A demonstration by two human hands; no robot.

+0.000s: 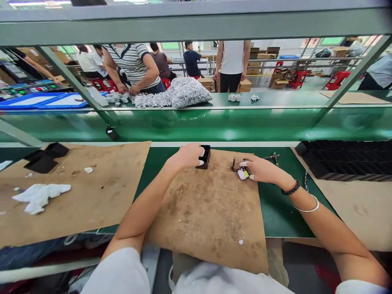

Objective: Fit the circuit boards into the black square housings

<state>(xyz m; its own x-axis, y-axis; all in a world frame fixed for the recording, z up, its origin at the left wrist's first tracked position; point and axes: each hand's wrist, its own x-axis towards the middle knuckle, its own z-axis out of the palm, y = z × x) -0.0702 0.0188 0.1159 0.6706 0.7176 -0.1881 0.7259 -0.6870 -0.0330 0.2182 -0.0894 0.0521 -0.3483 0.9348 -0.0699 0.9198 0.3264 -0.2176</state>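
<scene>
My left hand (190, 156) reaches to the far edge of the cardboard sheet and is closed on a small black box (206, 157) with open compartments. White covers show on its fingertips. To the right, my right hand (263, 169) has bent fingers closed around a small white part with a yellow patch (243, 174). Dark and red bits, like wires, stick out beside it; their exact form is too small to tell. Just behind that hand lie cutting pliers (275, 158) with dark and yellow handles, partly hidden.
Rows of black boxes (346, 160) stand at the right. A cardboard sheet (211, 212) lies before me; the left one holds a white cloth (41, 197) and black trays (45, 158). A metal frame crosses above. Beyond the green belt, a person handles white parts beside a full plastic bag (190, 93).
</scene>
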